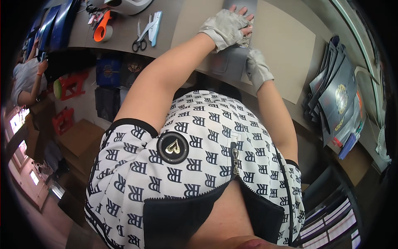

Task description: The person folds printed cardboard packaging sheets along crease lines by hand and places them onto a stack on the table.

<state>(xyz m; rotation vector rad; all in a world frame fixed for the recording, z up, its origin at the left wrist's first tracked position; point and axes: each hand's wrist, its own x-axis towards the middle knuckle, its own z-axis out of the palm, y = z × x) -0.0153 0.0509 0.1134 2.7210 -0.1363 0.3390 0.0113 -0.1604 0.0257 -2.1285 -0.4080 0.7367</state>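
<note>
My left hand (228, 28), in a pale fingerless glove, lies flat with its fingers stretched out on a dark grey panel (222, 62). Part of a shiny metallic design (244, 39) shows beside and beneath its fingertips. My right hand (258, 68), gloved the same way, rests at the panel's right edge, near the table's front. Its fingers are turned away and hidden, so their grip does not show. A large beige board (286, 54) lies flat to the right, next to the dark panel.
At the left of the table (172, 23) lie an orange tape dispenser (102, 28), black-handled scissors (139, 38) and a light-blue stapler-like tool (155, 29). Dark printed bags (338, 91) stack at the right. Another person (29, 81) works at far left, near red stools (71, 86).
</note>
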